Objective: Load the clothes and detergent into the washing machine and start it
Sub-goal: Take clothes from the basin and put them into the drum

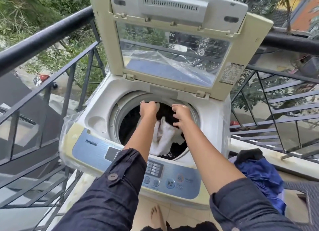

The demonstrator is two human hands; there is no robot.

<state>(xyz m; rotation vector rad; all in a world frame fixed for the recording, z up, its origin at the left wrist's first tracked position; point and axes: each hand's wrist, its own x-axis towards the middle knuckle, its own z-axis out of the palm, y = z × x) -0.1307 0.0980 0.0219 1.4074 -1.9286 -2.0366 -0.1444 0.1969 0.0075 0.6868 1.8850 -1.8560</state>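
The left hand (149, 108) is curled at the far edge of the drum (119, 116); whether it holds anything is hidden. The right hand (181, 114) has its fingers spread and half bent, pressing on dark cloth (165, 112) inside. A white cloth (164, 137) hangs over the drum's near edge. More clothes (262, 177) lie heaped to the right of the washer. All of it looks soft, light and limp, so it is best bunched in a full fist, watching for trailing ends.
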